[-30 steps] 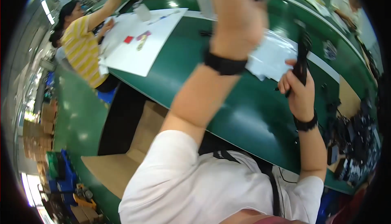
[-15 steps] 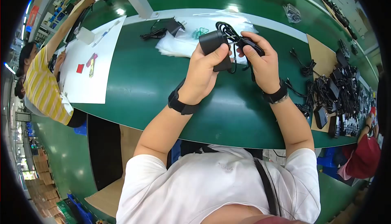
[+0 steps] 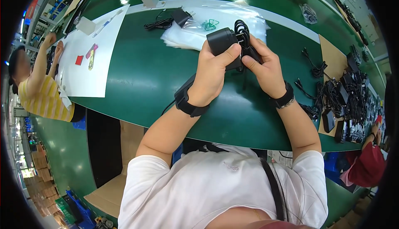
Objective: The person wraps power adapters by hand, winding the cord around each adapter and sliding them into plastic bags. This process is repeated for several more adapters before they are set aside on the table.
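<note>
In the head view, a black power adapter [image 3: 220, 41] is held above the green tabletop [image 3: 141, 77], at 1 o'clock from the left hand [image 3: 209, 78]. That grip is closed around the adapter's lower body, the thumb pressed across its near face. A coiled black cable [image 3: 242, 27] is pinched between thumb and fingers of the right hand [image 3: 268, 71] and lies at 11 o'clock from that grip. The adapter's metal prongs are pointed toward the coil, at about 2 o'clock; whether they touch it cannot be told.

Most of the left fingers are hidden behind the adapter, and its lower end is partly covered by the thumb. The right fingertips are masked by the cable. Where adapter and cable are joined cannot be made out. Toward 3 o'clock, single units in the heaped black adapters and cables [image 3: 345, 92] are hard to separate, and a dark red garment [image 3: 366, 167] near 4 o'clock is cut off by the lens rim.
</note>
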Demonstrator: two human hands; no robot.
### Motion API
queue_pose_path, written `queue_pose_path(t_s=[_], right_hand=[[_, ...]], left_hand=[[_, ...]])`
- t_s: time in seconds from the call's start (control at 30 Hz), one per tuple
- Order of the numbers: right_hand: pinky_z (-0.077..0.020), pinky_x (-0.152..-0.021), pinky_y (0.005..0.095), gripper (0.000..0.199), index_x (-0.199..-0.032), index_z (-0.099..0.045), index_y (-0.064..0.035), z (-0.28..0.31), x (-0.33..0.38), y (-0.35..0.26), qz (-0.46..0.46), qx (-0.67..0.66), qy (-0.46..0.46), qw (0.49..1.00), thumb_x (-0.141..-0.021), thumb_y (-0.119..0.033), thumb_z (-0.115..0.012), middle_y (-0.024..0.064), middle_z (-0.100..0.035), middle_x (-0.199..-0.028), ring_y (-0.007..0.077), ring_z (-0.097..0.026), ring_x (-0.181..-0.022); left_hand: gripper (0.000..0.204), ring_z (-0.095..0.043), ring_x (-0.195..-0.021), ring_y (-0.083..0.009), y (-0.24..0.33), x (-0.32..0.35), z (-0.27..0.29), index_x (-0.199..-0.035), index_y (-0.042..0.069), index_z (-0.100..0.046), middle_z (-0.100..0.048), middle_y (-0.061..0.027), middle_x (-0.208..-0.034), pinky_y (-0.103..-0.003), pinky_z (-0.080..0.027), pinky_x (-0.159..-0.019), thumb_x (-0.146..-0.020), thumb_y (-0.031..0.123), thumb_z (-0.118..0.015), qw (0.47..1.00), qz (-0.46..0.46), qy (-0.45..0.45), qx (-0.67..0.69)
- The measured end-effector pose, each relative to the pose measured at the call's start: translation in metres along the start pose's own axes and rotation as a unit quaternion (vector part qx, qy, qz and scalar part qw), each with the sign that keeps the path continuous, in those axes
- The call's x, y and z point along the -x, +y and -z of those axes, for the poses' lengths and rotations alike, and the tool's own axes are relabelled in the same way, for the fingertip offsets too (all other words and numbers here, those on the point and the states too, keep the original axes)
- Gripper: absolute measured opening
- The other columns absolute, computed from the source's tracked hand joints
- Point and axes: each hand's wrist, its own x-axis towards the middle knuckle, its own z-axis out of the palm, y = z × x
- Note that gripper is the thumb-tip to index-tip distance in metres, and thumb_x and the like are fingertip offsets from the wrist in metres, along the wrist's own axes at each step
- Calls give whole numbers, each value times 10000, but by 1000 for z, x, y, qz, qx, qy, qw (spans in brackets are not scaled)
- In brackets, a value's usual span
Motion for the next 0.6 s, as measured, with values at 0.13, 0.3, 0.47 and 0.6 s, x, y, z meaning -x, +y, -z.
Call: queue_pose_path(t_s=[0.13,0.3,0.47,0.6], right_hand=[[-376,-940,270,493,-1289,-391,33,-3,2,1,-31,-50,23,998,-827,-6,-560,91,-485,-1228,139,-482,-1082],[-381,-935,265,485,-1296,-375,34,-7,1,-3,-105,-214,54,970,-841,-1,-540,88,-489,-1218,138,-487,-1074],[-362,-948,271,470,-1288,-398,22,-3,4,0,-44,-88,22,995,-841,-12,-539,91,-493,-1214,143,-475,-1089],[-346,-957,282,484,-1293,-413,-10,5,4,3,13,68,-18,997,-827,-9,-543,93,-496,-1220,159,-463,-1109]], left_hand=[[321,-549,-843,-115,-1,2,0,-1050,20,-480,-561,-45,-956,-257,-456,-757,-795,95,-661,1000,0,-1,-21],[352,-547,-835,-113,-4,3,1,-1061,16,-472,-562,-44,-949,-255,-458,-747,-785,102,-673,1000,-7,-11,-27],[358,-541,-827,-108,-7,4,0,-1053,10,-468,-559,-49,-945,-241,-460,-723,-781,109,-679,997,-14,17,-73],[358,-537,-830,-107,-10,2,2,-1054,5,-454,-553,-54,-956,-240,-461,-720,-788,110,-671,997,-15,22,-68]])
